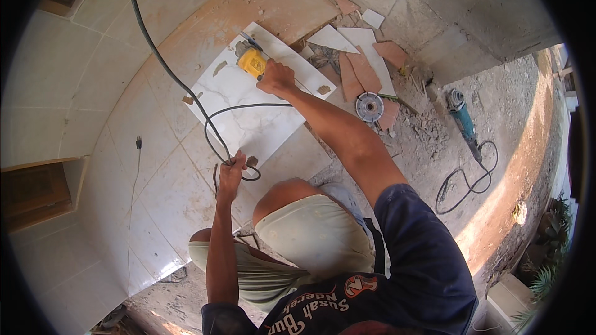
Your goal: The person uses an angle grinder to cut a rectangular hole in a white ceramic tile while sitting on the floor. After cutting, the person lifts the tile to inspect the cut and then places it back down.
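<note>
A yellow power cutter (252,62) is in the grip of my right hand (277,79), over the far part of a white marbled tile (242,125). My right fingers wrap round its rear end; its blade cannot be made out. My left hand (232,171) is closed round a dark power cable (162,62) by the tile's near corner. From above, the cable runs down to that hand, loops there, and another length crosses the tile under my right forearm. Brown patches show on the tile near its corners.
Broken white and terracotta tile pieces (360,71) lie at the far right, with a round cutting disc (369,107) beside them. A teal angle grinder (460,118) with its coiled cord rests on the rough floor. A thin cord with a plug (138,143) lies to the left.
</note>
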Demonstrator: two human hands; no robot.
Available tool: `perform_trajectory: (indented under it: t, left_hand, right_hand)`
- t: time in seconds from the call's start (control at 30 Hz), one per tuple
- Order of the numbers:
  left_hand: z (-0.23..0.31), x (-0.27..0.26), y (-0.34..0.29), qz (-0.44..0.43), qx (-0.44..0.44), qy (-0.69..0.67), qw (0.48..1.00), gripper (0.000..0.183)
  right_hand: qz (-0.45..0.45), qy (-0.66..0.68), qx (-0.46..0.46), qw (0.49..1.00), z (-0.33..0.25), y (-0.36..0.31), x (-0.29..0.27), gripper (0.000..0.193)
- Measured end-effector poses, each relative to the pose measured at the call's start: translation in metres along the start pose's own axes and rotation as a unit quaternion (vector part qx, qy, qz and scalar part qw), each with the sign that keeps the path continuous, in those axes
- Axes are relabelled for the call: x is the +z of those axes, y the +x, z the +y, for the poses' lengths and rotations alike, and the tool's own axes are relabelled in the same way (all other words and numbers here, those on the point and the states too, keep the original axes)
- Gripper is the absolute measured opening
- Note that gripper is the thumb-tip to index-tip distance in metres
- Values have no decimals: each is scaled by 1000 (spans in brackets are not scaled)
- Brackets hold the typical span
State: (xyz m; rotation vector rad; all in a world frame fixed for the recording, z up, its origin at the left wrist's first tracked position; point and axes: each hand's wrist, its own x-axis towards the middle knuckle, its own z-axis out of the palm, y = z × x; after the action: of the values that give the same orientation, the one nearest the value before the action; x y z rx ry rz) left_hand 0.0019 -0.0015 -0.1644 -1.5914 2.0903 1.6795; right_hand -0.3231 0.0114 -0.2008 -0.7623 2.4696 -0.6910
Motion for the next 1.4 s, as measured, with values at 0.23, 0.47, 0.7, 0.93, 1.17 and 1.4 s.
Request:
perform_trajectory:
  t: [0.23,0.47,0.7,0.93,1.17,1.4]
  left_hand:
    - [-3,2,1,1,8,7,1000,43]
    - [-13,1,4,7,2,1,1000,45]
    - [-12,3,6,-5,8,-13,1000,44]
    - [-25,1,15,-22,35,-15,999,44]
    - [-33,11,21,-4,47,-9,999,44]
    - [-46,9,26,3,70,11,997,41]
  right_hand:
    - [-9,-7,-1,1000,8,-1,1,58]
    - [-15,-9,1,1000,8,-16,-3,53]
    - [-19,-3,5,1000,14,-21,-8,56]
    - [-26,-2,3,1000,13,-26,-12,54]
    - [-20,-11,1,1000,20,-24,-12,54]
    - [-29,2,2,1000,23,-29,-14,58]
